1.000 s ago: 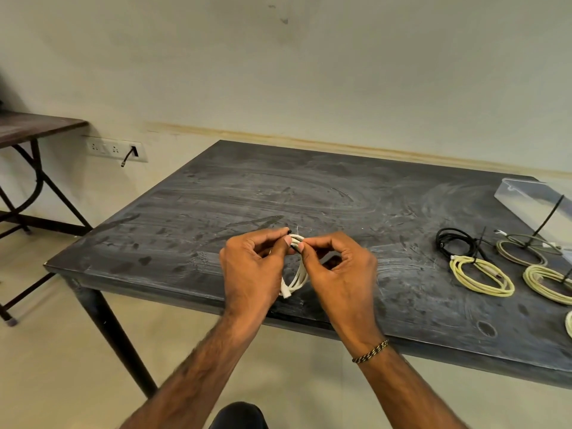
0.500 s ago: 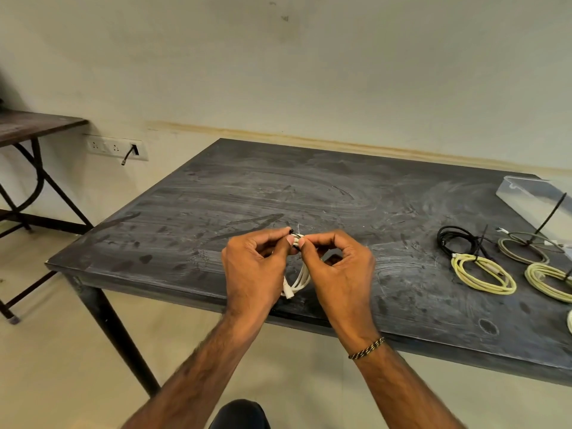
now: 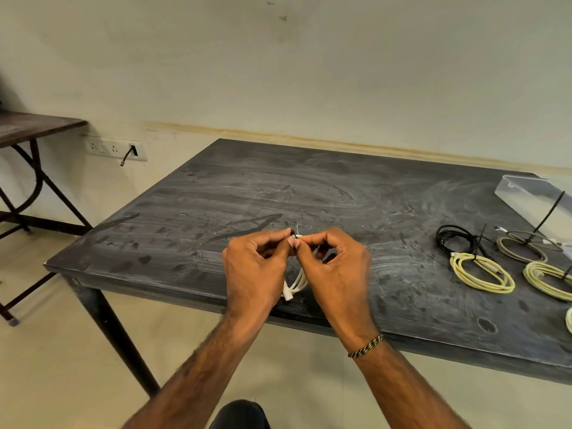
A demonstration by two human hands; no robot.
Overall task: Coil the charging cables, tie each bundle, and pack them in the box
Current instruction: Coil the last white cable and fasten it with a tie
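Side table (image 3: 34, 128) and wall socket (image 3: 114, 148) stand at far left, apart from the work. The dark table (image 3: 278, 193) carries everything else.

Left hand (image 3: 253, 267): fingers curled, thumb and forefinger pinching the top of a white cable (image 3: 294, 283) bundle, held just above the table's near edge. A small dark tie (image 3: 293, 233) shows at the pinch point; its ends are too small to make out. The cable's loops and a white plug hang down between the two hands.

Right hand (image 3: 337, 267): fingers curled likewise, fingertips meeting the left hand's at the same spot, clamped on the tie or cable top.

Judged step: fastening the tie round this coil. To do it well, keep the loops pressed flat together, draw the tie snug at one point, and keep the plug ends inside the loop so nothing springs loose.

Further right lie finished coils, each tied: a black cable (image 3: 455, 239), a yellow cable (image 3: 481, 274), a grey cable (image 3: 523, 249) and a second yellow one (image 3: 548, 277) at the frame edge. The clear box (image 3: 532, 196) sits at the far right corner; no cable can be seen inside it.
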